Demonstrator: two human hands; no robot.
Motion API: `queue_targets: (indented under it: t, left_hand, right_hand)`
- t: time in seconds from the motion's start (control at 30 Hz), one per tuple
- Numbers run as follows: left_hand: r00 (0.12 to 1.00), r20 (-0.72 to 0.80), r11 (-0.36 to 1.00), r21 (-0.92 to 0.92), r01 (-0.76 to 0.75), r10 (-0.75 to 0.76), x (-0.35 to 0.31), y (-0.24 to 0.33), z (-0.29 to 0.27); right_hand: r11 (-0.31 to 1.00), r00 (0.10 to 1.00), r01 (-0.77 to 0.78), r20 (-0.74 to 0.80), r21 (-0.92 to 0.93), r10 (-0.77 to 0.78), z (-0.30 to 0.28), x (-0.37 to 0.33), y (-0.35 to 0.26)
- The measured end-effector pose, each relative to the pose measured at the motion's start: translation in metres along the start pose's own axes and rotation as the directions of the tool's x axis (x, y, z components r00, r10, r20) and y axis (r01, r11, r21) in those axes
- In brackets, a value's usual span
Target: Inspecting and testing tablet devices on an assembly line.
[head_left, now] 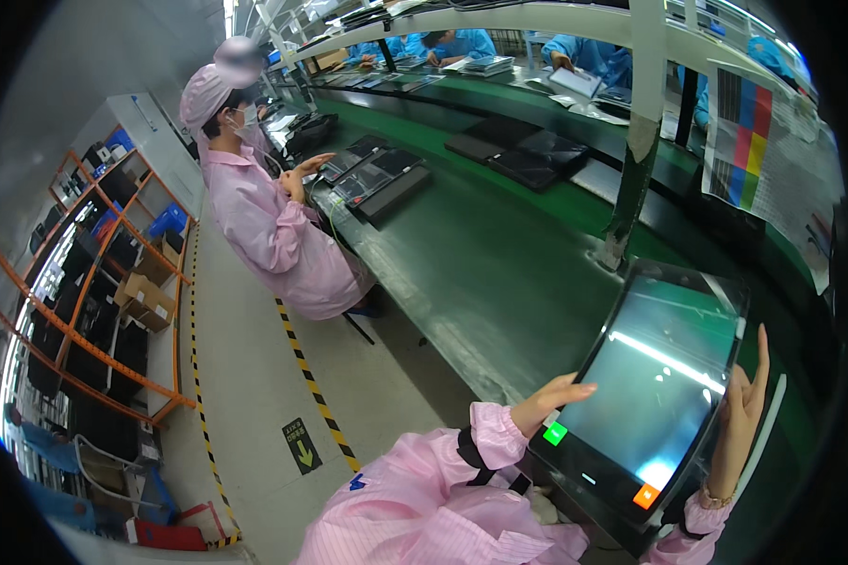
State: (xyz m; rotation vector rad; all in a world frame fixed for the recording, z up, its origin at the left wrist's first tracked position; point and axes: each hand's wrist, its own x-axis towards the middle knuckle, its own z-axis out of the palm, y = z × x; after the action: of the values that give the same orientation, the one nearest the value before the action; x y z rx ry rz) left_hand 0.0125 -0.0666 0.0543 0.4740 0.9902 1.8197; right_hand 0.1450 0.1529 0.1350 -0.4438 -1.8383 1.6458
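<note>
A black tablet [664,377] is tilted up in front of me, its screen lit. A bright camera-like picture fills the middle, with a green square at its lower left and an orange one at its lower right. My left hand [553,403] is closed on the tablet's left edge, a digit lying over the screen. On the right side, my right hand [740,424] grips the tablet's edge, one finger stretched upward beside it; its other fingers are partly hidden. Both my sleeves are pink with black bands.
A green workbench [481,292] runs away to the far left, bearing black devices [518,151]. A white post [639,132] rises behind the tablet, and a colour chart [749,141] hangs at right. A co-worker in pink [264,217] stands at left, near an orange rack [94,292].
</note>
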Motion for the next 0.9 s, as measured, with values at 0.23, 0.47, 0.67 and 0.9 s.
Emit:
queue_targets:
  t: [0.23, 0.47, 0.67, 0.9]
  left_hand:
    - [0.981, 0.145, 0.991, -0.016, 0.135, -0.131, -0.006, -0.009, -0.004]
    - [0.980, 0.138, 0.987, -0.051, 0.154, -0.146, -0.003, -0.012, -0.001]
    - [0.986, 0.109, 0.989, -0.059, 0.137, -0.130, -0.003, -0.017, 0.002]
    - [0.981, -0.060, 0.982, 0.039, 0.187, -0.184, -0.003, -0.030, -0.013]
  right_hand:
    - [0.998, 0.999, 0.001, -0.054, -0.067, -0.005, 0.007, 0.011, -0.001]
    - [0.994, 0.991, 0.086, -0.099, -0.061, -0.092, -0.014, 0.004, 0.041]
    - [0.997, 0.998, -0.011, -0.055, -0.076, 0.007, -0.032, -0.002, 0.047]
    - [0.955, 0.986, 0.049, -0.138, -0.291, -0.093, -0.018, 0.009, 0.041]
